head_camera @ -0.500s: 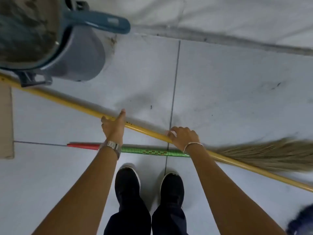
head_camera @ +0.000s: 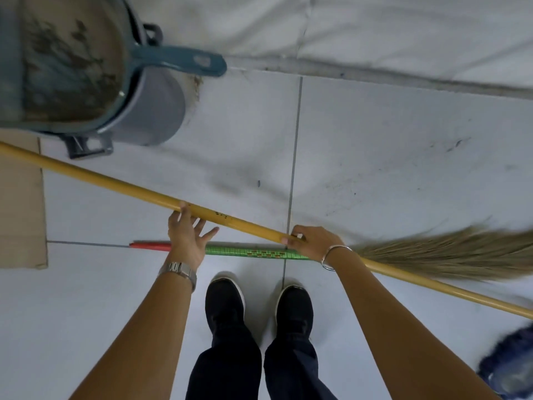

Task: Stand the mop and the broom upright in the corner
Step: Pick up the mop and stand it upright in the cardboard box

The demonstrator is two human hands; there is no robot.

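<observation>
A long yellow mop handle (head_camera: 115, 183) runs slantwise from the left edge to the lower right, where the blue mop head (head_camera: 510, 368) shows at the frame's corner. My right hand (head_camera: 313, 242) grips this handle near its middle. My left hand (head_camera: 186, 238) is just under the handle with fingers spread, its upper fingertips touching the wood. The broom lies flat on the floor below the handle: a red and green stick (head_camera: 248, 252) with straw bristles (head_camera: 447, 252) fanning to the right.
A grey bucket (head_camera: 150, 111) stands at the upper left with a dirty teal dustpan (head_camera: 72, 67) resting on it. Cardboard (head_camera: 20, 203) lies at the left edge. The wall's base (head_camera: 375, 33) runs along the top. My black shoes (head_camera: 225, 301) stand just behind the broom.
The yellow handle has come up off the floor in my right hand. My left hand has opened, its fingers now spread under the handle.
</observation>
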